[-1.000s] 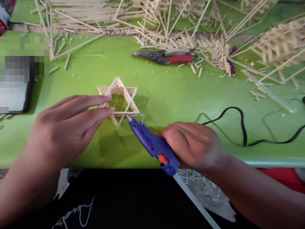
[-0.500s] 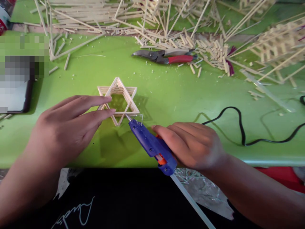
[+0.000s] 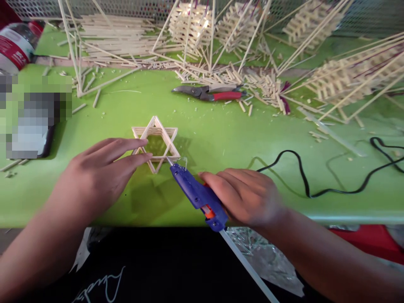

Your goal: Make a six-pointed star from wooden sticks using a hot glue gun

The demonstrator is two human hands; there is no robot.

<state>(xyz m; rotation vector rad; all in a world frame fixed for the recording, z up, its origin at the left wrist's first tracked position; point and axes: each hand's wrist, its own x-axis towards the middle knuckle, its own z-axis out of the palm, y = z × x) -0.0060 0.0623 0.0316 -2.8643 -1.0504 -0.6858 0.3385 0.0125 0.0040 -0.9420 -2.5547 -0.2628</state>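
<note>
Clasping a blue hot glue gun [image 3: 195,195] in a closed grip, as far as the blur shows, the right hand [image 3: 243,198] holds its nozzle [image 3: 168,160] beside a craft-stick star [image 3: 154,131]; the open left hand [image 3: 101,170] steadies it with fingertips [image 3: 142,142] on the green surface [image 3: 221,134].

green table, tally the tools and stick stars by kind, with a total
hot glue gun: 1
red-handled cutters: 1
wooden stick star: 1
total: 3
</note>
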